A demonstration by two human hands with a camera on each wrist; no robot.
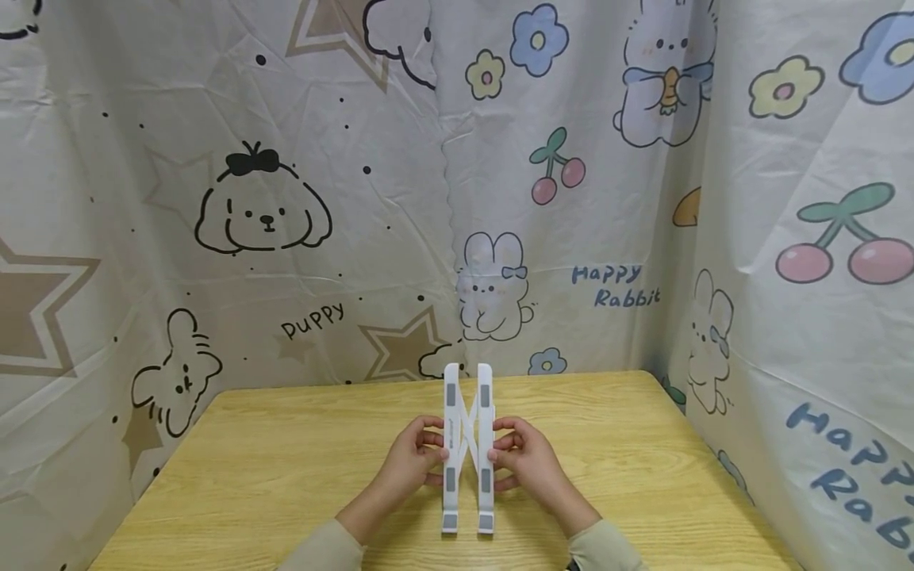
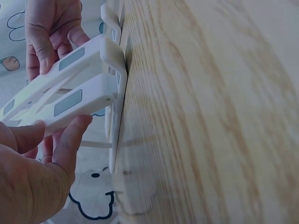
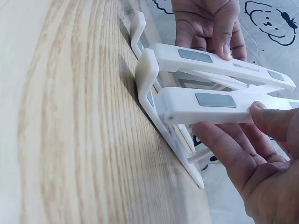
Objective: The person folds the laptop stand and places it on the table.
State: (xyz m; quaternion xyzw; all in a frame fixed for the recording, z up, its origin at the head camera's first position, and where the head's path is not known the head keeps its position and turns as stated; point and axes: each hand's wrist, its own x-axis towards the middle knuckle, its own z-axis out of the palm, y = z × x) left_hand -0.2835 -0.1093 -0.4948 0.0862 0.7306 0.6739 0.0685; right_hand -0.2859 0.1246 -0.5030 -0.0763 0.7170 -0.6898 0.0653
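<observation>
A white folding laptop stand (image 1: 485, 432) with grey pads stands on the wooden table, its two long arms close together and parallel. Thin crossed struts link the arms. My left hand (image 1: 414, 456) grips the left arm from the outside, thumb on top and fingers beneath. On the other side my right hand (image 1: 527, 456) grips the right arm in the same way. In the left wrist view the laptop stand (image 2: 77, 100) has its upper arms raised above base bars that rest on the table. The right wrist view shows the hooked front lips of the laptop stand (image 3: 147, 70).
The light wooden table (image 1: 300, 468) lies under both hands. A pale curtain (image 1: 400, 198) with cartoon puppies, rabbits and cherries hangs behind the table's back edge and along both sides.
</observation>
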